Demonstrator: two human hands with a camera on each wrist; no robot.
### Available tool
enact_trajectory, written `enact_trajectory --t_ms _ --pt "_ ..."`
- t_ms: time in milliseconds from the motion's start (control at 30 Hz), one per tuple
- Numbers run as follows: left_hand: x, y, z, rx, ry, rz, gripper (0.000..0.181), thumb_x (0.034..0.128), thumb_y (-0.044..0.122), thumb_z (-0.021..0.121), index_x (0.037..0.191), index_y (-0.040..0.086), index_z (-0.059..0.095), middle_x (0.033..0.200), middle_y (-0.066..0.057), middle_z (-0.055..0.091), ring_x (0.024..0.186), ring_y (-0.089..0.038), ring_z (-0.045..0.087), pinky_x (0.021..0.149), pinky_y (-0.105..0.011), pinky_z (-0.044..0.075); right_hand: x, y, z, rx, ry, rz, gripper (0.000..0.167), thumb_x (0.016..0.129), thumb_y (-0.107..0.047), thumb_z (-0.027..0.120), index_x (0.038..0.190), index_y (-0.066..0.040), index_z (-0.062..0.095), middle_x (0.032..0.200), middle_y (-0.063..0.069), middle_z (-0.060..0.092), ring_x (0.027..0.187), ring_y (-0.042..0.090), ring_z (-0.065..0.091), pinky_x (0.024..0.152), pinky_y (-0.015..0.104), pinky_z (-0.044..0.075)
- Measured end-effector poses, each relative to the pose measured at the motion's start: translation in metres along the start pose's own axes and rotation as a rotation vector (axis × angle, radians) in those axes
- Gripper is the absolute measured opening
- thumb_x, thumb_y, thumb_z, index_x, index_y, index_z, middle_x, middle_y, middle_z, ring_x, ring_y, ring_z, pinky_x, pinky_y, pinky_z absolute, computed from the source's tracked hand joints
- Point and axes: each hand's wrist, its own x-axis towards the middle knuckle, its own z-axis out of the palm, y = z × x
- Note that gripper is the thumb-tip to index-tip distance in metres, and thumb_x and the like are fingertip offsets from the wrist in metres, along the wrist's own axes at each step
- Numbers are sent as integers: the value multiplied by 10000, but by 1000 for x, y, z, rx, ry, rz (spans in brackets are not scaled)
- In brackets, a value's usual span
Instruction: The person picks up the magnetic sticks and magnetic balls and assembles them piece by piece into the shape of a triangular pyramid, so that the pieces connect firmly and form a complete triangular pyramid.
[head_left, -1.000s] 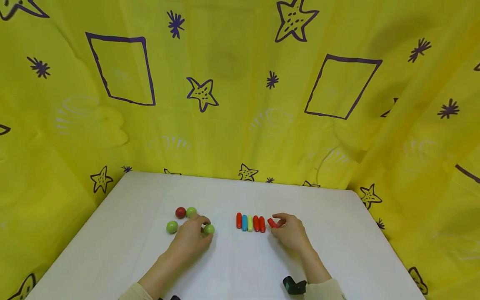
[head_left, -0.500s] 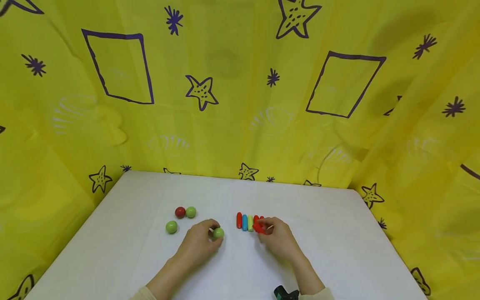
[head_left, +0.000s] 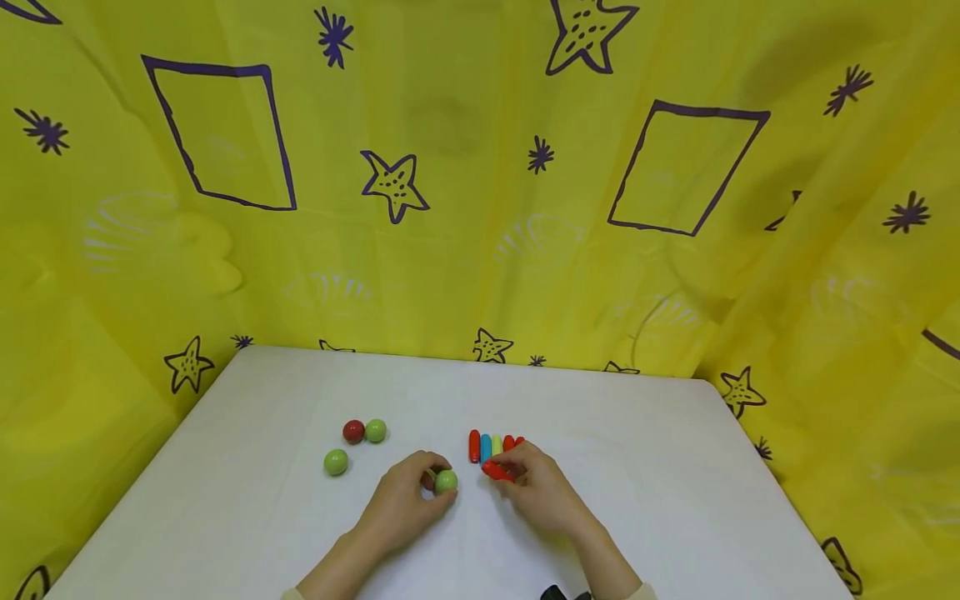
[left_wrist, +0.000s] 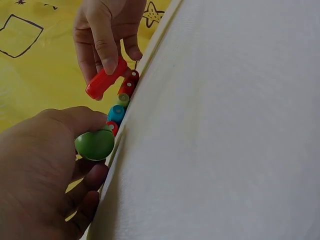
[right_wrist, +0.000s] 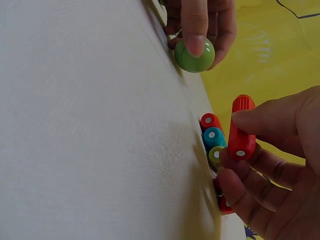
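Note:
My left hand (head_left: 401, 502) holds a glossy green ball (head_left: 446, 482) between thumb and fingers, left of the row of rods. In my right hand (head_left: 542, 492) a short red rod (right_wrist: 243, 127) with a pale dot on its end is pinched by thumb and fingers. The held rod is in front of a row of similar rods: a red rod (head_left: 474, 447), a blue rod (head_left: 486, 449), a yellow-green rod (left_wrist: 123, 99) and two more red ones, partly hidden by the right hand in the head view. Ball and held rod are apart.
On the left of the white table (head_left: 247, 467) sit a red ball (head_left: 354, 431) touching a green ball (head_left: 376, 430), and another green ball (head_left: 336, 462) nearer me. A yellow patterned curtain (head_left: 450, 267) surrounds the table's back and sides. A dark object (head_left: 555, 593) shows at the bottom edge.
My left hand has moved right, carrying the green ball away from the other balls. My right hand has brought the red rod leftward from the row's right end to its front.

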Motion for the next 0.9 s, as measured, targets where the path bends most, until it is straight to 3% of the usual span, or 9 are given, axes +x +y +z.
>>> enact_trajectory --t_ms 200,433,900 --pt "-5 -7 3 -28 2 35 282 867 324 840 1097 286 681 904 170 587 849 -33 553 759 -233 464 -2 -3 5 -58 -34 -56 231 930 -110 755 1160 -124 766 969 -38 632 788 88 571 695 215 505" --pt "-4 -11 5 -54 11 76 284 862 339 848 1107 291 712 887 200 576 854 -22 554 764 -228 476 -3 -3 13 -149 -74 -134 251 921 -91 761 1167 -139 778 1019 -93 642 858 60 559 767 219 491" --pt "0 -15 8 -41 -23 139 296 850 382 852 1118 300 757 939 213 607 846 -31 562 759 -224 469 -4 -4 21 -175 -90 -163 270 929 -76 745 1195 -114 774 1048 -75 653 854 45 551 763 212 477"
